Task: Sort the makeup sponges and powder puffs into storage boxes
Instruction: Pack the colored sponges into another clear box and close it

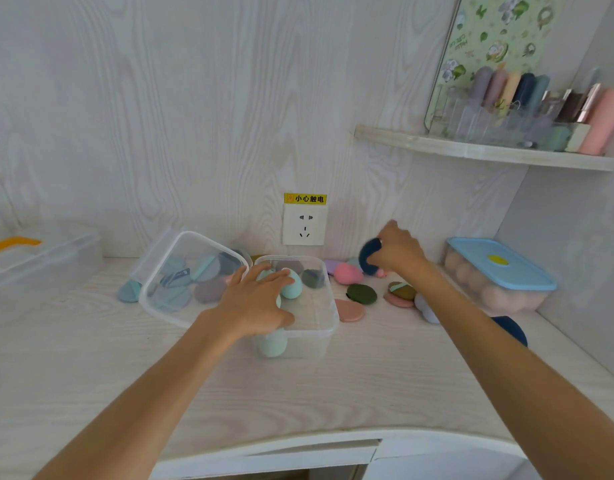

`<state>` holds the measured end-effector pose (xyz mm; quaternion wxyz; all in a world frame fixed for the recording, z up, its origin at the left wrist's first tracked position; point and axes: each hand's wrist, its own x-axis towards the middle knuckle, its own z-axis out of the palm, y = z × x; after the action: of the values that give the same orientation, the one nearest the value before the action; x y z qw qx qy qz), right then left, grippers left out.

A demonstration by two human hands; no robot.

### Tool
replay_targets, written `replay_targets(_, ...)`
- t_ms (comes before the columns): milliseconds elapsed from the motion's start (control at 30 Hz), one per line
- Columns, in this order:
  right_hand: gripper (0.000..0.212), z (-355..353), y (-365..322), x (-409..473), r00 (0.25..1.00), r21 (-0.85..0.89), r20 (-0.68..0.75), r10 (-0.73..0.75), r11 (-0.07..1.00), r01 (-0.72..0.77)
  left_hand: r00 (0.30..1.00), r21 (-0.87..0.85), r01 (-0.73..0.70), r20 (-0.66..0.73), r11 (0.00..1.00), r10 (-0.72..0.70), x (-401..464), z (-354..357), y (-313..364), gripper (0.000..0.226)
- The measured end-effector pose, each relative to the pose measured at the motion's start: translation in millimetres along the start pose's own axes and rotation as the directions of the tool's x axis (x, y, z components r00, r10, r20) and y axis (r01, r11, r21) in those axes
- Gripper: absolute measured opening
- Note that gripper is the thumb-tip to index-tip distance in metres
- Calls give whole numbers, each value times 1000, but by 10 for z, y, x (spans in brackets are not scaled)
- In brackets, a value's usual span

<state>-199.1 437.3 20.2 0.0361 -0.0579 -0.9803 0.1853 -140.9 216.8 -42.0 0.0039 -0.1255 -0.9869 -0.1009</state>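
Two clear storage boxes stand side by side near the wall. The left box (149, 299) holds several flat powder puffs in blue, grey and mauve. The right box (328, 327) holds mint green egg sponges (293, 289). My left hand (255, 304) reaches into the right box, fingers spread over the mint sponges. My right hand (399, 251) grips a dark blue powder puff (367, 256) above the desk by the wall. Loose on the desk lie a pink sponge (347, 273), a dark green puff (362, 294) and a pink puff (350, 310).
A closed box with a blue lid (503, 265) stands at the right wall. A clear lidded bin (45, 258) sits far left. A wall socket (303, 225) is behind the boxes. A shelf (485, 152) above right carries a cosmetics organizer. Another blue puff (516, 329) lies under my right forearm.
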Motion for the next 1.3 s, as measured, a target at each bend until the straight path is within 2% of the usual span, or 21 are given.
replay_targets(33, 57, -47, -110, -44, 998, 103, -27, -56, 993, 58, 1000, -11, 6, -1, 1000, -6, 6, 10, -8, 70)
replay_targets(100, 56, -82, -355, -179, 981, 221, 54, -185, 960, 169, 1000, -34, 21, -7, 999, -21, 15, 24, -19, 73)
replay_targets(167, 40, 6, -523, -317, 946, 121, 197, -258, 964, 237, 999, -57, 44, -26, 997, -45, 7, 23, -22, 77)
replay_targets(200, 29, 52, -584, -379, 938, 55, 212, -273, 962, 268, 998, -57, 50, -31, 997, -52, -1, 8, -6, 80)
replay_targets(233, 28, 95, -624, -417, 938, 12, 199, -283, 958, 286, 998, -49, 52, -30, 997, -54, -10, 1, 6, 84)
replay_targets(333, 41, 179, -733, -478, 939, -48, 151, -310, 946, 320, 998, -46, 65, -7, 997, -65, -32, -52, 62, 90)
replay_targets(400, 45, 273, -780, -502, 937, -83, 166, -307, 943, 323, 998, -56, 66, -1, 996, -66, -36, -52, 60, 89)
replay_targets(500, 27, 498, -787, -479, 939, -87, 152, -307, 943, 322, 998, -75, 58, -7, 995, -59, -29, -28, 33, 93)
replay_targets(633, 30, 681, -765, -469, 945, -14, 101, -311, 949, 314, 999, -84, 48, -15, 995, -49, -46, -46, 56, 90)
replay_targets(800, 41, 636, -665, -442, 908, 77, 198, -369, 930, 361, 997, -112, 59, -38, 992, -63, -54, -63, 72, 85)
replay_targets(900, 46, 591, -629, -403, 904, 128, 249, -347, 937, 324, 991, -179, 38, -118, 983, -60, -66, -44, 72, 79)
replay_targets(1000, 39, 613, -643, -376, 922, 131, 209, -326, 944, 304, 970, -284, -6, -234, 959, -63, -75, -18, 52, 67)
replay_targets(1133, 34, 673, -673, -368, 932, 87, 161, -325, 945, 314, 972, -208, 12, -226, 978, -60, -78, -8, 52, 46)
replay_targets(1233, 31, 669, -664, -370, 920, 76, 172, -353, 936, 345, 972, -193, 28, -222, 981, -71, -67, -14, 62, 44)
replay_targets(1300, 38, 622, -639, -388, 894, 106, 220, -391, 920, 376, 973, -207, 40, -214, 978, -85, -67, -17, 67, 46)
